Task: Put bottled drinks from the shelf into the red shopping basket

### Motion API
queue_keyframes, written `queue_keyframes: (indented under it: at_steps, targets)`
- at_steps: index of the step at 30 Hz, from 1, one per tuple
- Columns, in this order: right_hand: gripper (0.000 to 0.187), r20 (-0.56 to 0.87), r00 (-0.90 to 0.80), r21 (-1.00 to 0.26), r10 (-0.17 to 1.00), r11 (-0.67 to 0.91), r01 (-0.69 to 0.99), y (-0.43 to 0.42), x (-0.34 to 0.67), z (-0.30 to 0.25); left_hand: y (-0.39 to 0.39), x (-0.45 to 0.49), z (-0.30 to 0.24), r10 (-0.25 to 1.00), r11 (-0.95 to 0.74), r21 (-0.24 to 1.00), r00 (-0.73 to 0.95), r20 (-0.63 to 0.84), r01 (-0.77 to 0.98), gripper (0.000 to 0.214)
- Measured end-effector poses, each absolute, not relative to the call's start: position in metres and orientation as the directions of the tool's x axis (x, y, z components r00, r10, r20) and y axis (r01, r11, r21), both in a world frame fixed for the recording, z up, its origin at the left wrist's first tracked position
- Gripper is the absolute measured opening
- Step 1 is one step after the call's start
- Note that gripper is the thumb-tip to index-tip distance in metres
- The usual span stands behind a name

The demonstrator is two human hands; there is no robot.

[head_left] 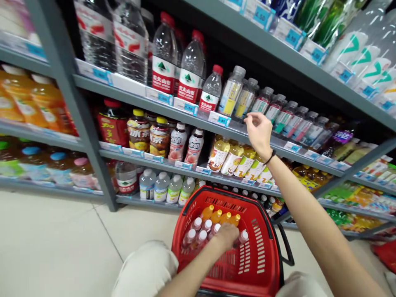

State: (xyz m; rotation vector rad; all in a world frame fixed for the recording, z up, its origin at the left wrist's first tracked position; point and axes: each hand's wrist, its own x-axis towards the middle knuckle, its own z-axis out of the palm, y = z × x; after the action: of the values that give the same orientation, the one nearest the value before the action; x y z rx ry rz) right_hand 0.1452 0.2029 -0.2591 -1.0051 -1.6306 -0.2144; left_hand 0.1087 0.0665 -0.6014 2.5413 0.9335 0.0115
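My left hand (pixel 228 236) reaches down into a red shopping basket (pixel 213 284), over small bottles standing in it. Its fingers are blurred and partly hidden, so their grip does not show. A white-capped bottle (pixel 243 236) is right beside its fingertips. Pink bottles with white caps (pixel 201 236) stand left of the hand, and several orange bottles (pixel 216 216) stand in a row behind. In front of the middle shelf's edge is my right hand (pixel 259 128), its fingers curled and thumb near forefinger, with nothing visible between them. Clear-capped bottles (pixel 244 99) stand on the shelf close behind it.
Grey shelving (pixel 133 99) full of drinks spans the view, with price tags along its edges. Large red-capped water bottles (pixel 163 57) stand upper left. An upper shelf (pixel 278 45) juts out at right. The basket's black handle (pixel 287 247) hangs at its right side, above the tiled floor (pixel 62 243).
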Motion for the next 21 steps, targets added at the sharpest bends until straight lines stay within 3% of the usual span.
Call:
queue_keyframes:
  at_steps: [6,12,17,21]
  targets:
    - [0.044,0.753,0.059,-0.475,0.655,0.479,0.738,0.26,0.099,-0.223,0.058,0.115,-0.589,0.587,-0.714,0.374,0.797,-0.14,0.591,0.035]
    - [0.044,0.633,-0.021,-0.537,0.774,0.458,0.709,0.286,0.097,-0.221,0.058,0.117,-0.591,0.585,-0.737,0.337,0.803,-0.119,0.586,0.025]
    - [0.052,0.738,-0.093,-0.418,0.668,0.561,0.714,0.275,0.114,-0.229,0.055,0.119,-0.589,0.57,-0.75,0.352,0.817,-0.085,0.56,0.026]
    - [0.061,0.904,-0.037,-0.278,0.426,0.652,0.705,0.246,0.128,-0.241,0.052,0.117,-0.58,0.58,-0.723,0.406,0.81,-0.082,0.559,0.024]
